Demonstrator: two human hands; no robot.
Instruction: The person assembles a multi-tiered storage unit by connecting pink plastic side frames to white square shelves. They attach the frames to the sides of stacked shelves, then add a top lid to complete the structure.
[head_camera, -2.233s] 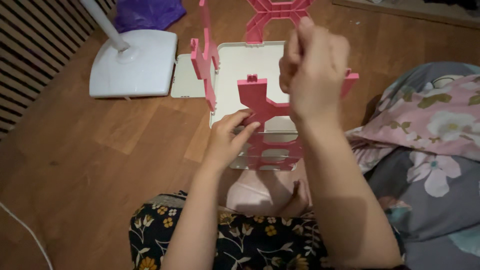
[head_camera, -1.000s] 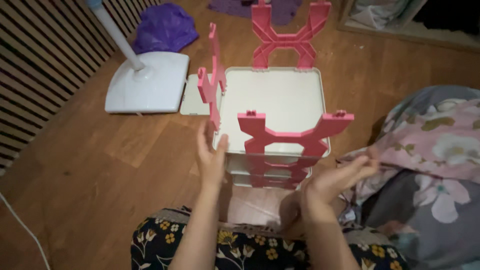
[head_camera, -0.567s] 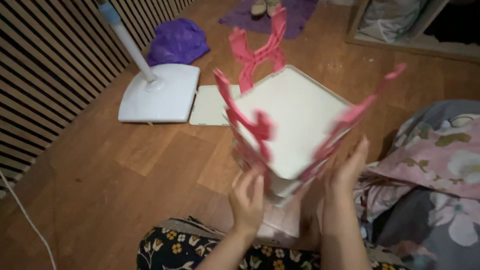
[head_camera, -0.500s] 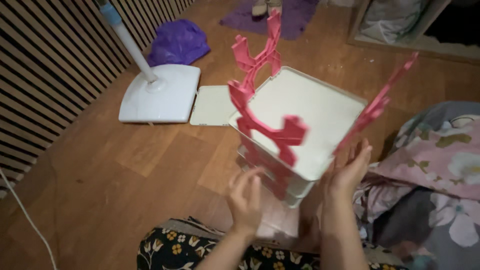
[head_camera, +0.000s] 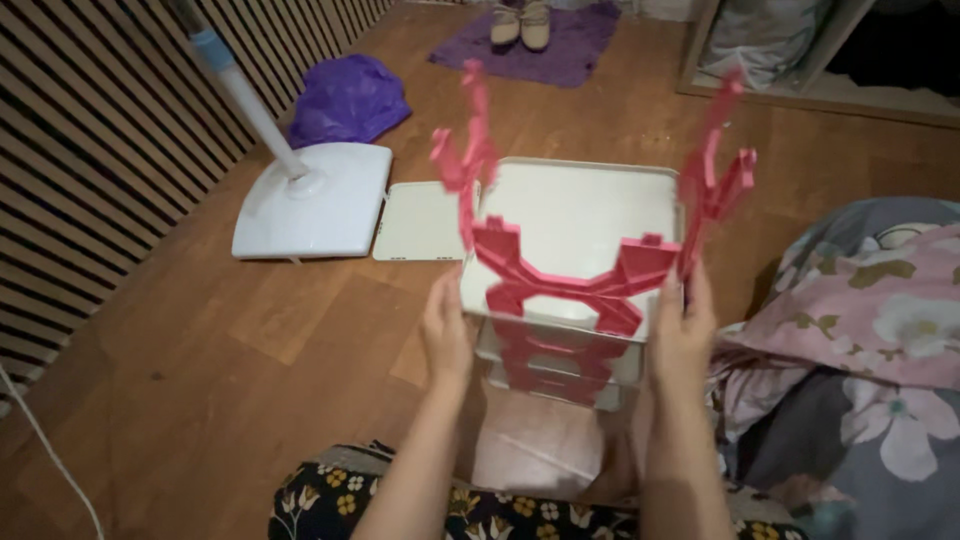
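- Half a second ago the rack (head_camera: 570, 300) was tipped over to the right, its top tray facing left; now it stands level and square on the floor, top tray facing up.
- The near pink frame (head_camera: 565, 285) has come round to face the viewer; it pointed off to the left before.
- Both hands were lower and under the tipped rack; now they sit higher, one on each side at the top tray.
- The mop and the loose tray lie where they were, though the view has dropped a little.
- Around it: a white mop head (head_camera: 315, 212) lies on the floor to the left, its pole running up and far left.
- A loose white tray (head_camera: 420, 222) lies flat just right of the mop head, near the rack's left side but apart from it.
- A purple bag (head_camera: 348, 98) sits beyond the mop; a purple mat (head_camera: 560, 45) with a pair of shoes lies at the far end.
- Flowered bedding (head_camera: 870, 340) is heaped on the right, close to the rack's right side and right hand.
- Pink uprights rise at the rack's far left and far right corners, blurred.
- The left hand (head_camera: 447, 330) lies flat against the rack's left side, fingers up, its grip wide, pressing rather than closing.
- The right hand (head_camera: 685, 330) lies likewise on the right side, grip wide, fingertips by the right upright.
- The rack stands between the two palms, just beyond the knees.
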